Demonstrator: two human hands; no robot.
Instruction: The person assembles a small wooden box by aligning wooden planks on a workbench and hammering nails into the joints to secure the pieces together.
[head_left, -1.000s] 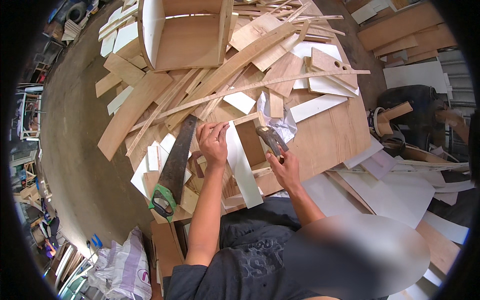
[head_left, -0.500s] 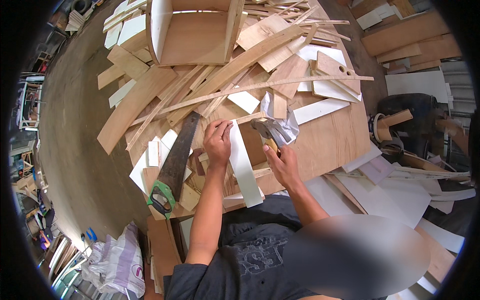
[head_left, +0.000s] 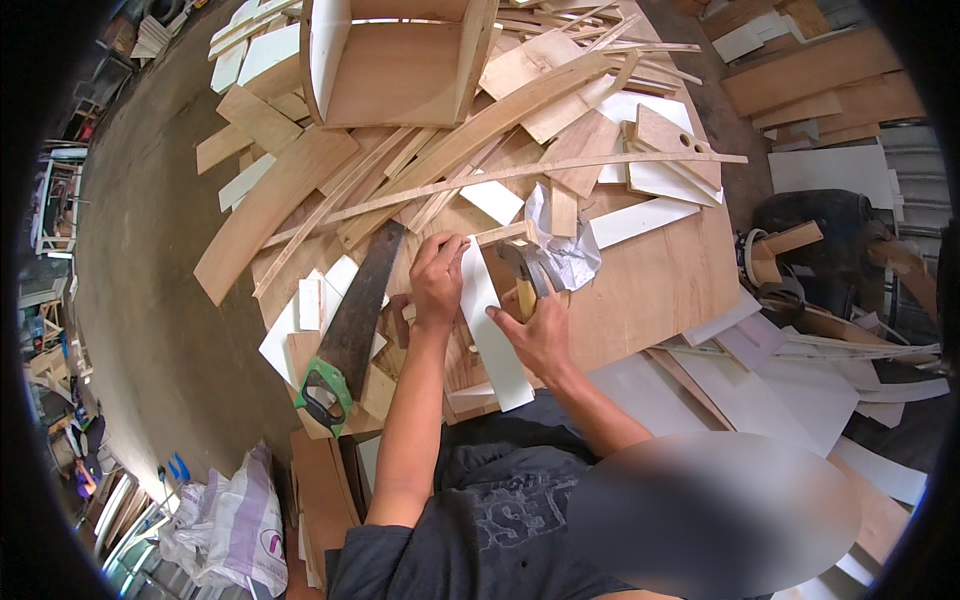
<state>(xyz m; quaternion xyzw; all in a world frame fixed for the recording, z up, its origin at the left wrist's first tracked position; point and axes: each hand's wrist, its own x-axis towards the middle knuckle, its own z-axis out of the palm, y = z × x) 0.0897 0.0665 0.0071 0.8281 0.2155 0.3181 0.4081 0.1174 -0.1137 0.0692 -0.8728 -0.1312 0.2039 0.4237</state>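
Hammer (head_left: 526, 292) in R hand (head_left: 542, 337), head fwd, wht strip (head_left: 493, 335) approx fore-aft

Woodworking shop, handsaw (head_left: 362, 310), hammer (head_left: 525, 284), wood pieces (head_left: 275, 212)

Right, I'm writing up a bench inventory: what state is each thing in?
Left hand, fingers bunched at the white strip's far end; grip unclear
Right hand, closed on the hammer, thumb against the white strip
White strip, touched by both hands
Hammer, held
Handsaw, lying unheld on wood scraps
Wooden box, open side showing, partly out of frame
White sheet, crumpled
Sack, creased
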